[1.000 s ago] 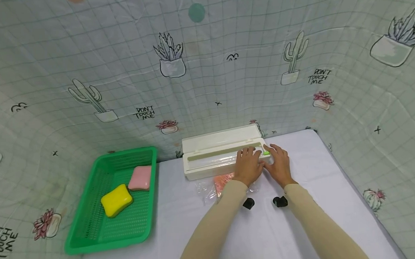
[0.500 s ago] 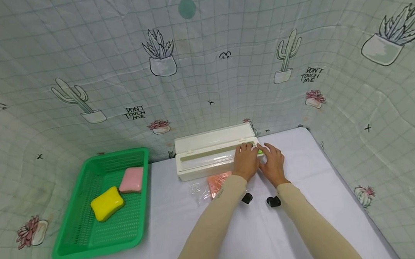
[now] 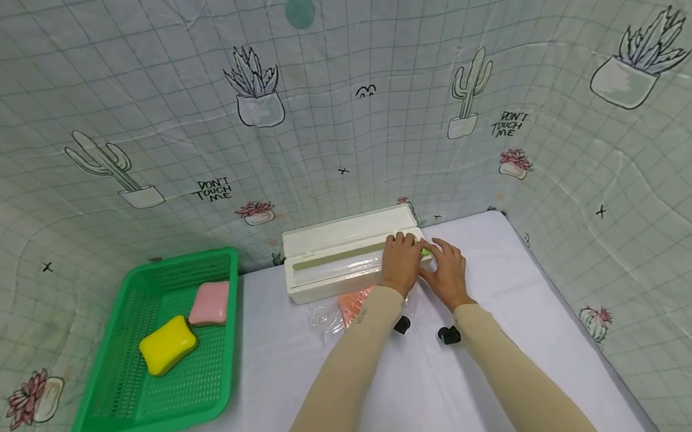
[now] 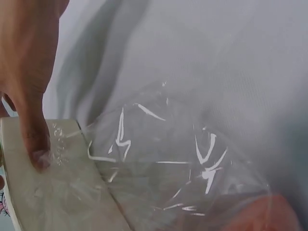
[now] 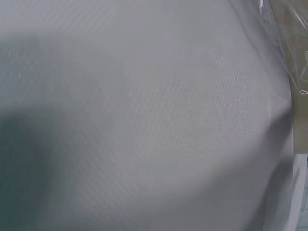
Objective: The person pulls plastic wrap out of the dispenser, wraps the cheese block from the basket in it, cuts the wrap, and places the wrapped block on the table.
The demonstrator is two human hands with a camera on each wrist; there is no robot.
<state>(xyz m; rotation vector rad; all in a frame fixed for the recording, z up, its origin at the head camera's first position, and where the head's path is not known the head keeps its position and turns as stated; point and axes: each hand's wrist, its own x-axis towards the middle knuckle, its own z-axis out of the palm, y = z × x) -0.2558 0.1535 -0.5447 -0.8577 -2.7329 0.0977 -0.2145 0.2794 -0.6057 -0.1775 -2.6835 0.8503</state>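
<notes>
A white cling film dispenser [image 3: 331,284] stands at the back of the table, its lid [image 3: 347,232] tipped up behind it. A clear roll [image 3: 337,268] shows inside. My left hand [image 3: 402,262] grips the front near the right end, fingers over the top; in the left wrist view its thumb [image 4: 37,149] presses clear film [image 4: 159,163] against the front wall. My right hand [image 3: 448,276] holds the right end, forefinger beside a green slider [image 3: 425,251], thumb low at the front. An orange-pink piece [image 3: 352,304] lies under or in the film before the box, partly hidden by the left sleeve.
To the left stands a green plastic basket [image 3: 229,376] holding a yellow sponge-like block [image 3: 168,345] and a pink one [image 3: 209,304]. A printed curtain [image 3: 341,113] rises behind the white tablecloth [image 3: 500,286].
The whole scene has shifted left in view as the head turned slightly right. Both hands stay at the dispenser's right end, with little change in their hold.
</notes>
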